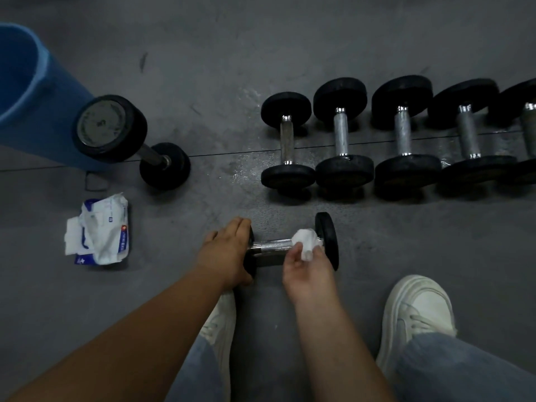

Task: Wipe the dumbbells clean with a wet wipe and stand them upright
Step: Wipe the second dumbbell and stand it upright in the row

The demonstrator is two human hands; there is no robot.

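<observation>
Dumbbell (327, 236) end in left hand (229, 250); right hand (307, 271) holds wipe (304, 243) against handle (271, 247).

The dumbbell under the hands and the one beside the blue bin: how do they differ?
The lying dumbbell rests on its side; the upright dumbbell stands on end beside the blue bin. The left hand grips the lying dumbbell's head and the right hand presses a wipe on its handle; the upright dumbbell is untouched. Both have black heads and metal handles.
</observation>
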